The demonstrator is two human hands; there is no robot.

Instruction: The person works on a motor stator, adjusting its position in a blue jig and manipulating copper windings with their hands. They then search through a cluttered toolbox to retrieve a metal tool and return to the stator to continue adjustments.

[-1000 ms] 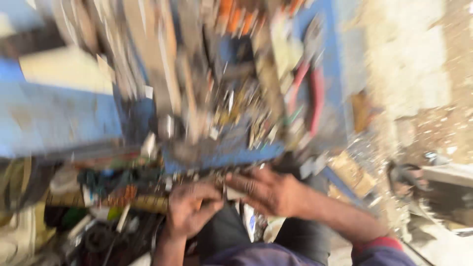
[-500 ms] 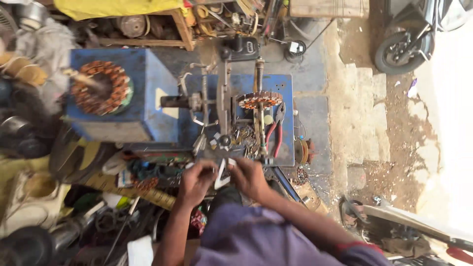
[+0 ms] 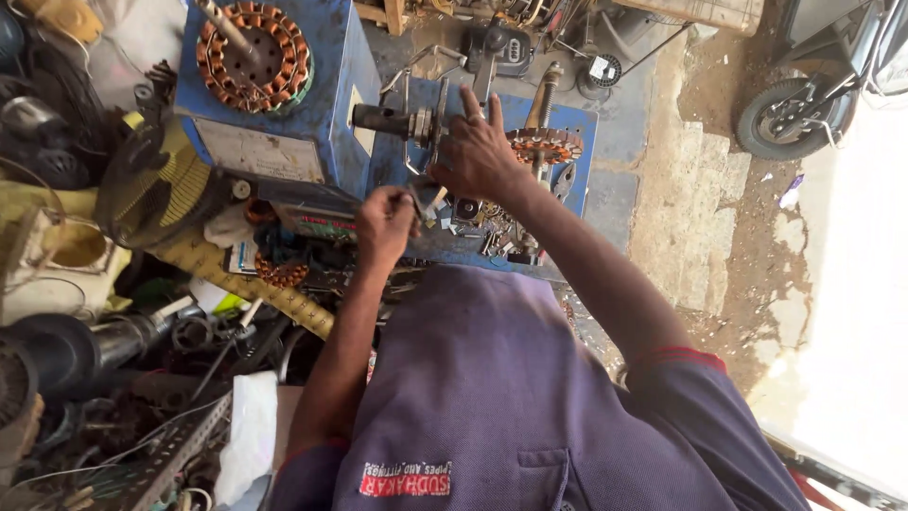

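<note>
The right hand [image 3: 478, 151] lies spread on the far machine shaft [image 3: 392, 120], which runs left-right. The left hand [image 3: 383, 224], nearer, pinches a small part I cannot make out.

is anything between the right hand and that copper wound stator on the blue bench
Nothing visible stands between them. The right hand is spread on the blue bench with the copper-wound stator just beside it. The left hand is closed near small metal parts, off to the other side.
</note>
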